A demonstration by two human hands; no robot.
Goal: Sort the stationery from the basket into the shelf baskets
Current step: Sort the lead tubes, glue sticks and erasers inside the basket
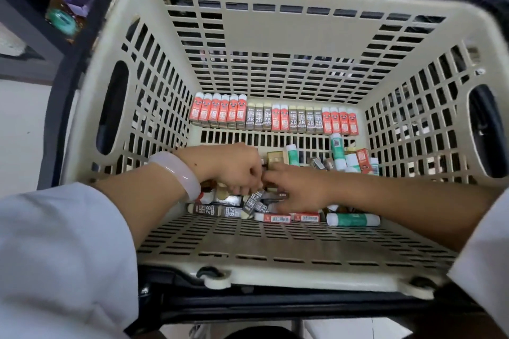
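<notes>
White sleeves (55, 250) reach into the cream slotted plastic basket (289, 275); left hand (234, 166) pinches a grey 2B eraser (252, 202), right hand (300, 188) lies spread on loose erasers and green glue sticks (352, 219).

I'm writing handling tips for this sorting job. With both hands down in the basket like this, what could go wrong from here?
1. Both hands, left and right, work the same loose pile of 2B erasers; a hurried multi-piece grab could drop some.
2. A forearm sweeping back could topple the neat row standing along the far wall.
3. Red and 2B erasers and glue sticks lie mixed, so a handful may carry the wrong kind to a shelf basket.
</notes>
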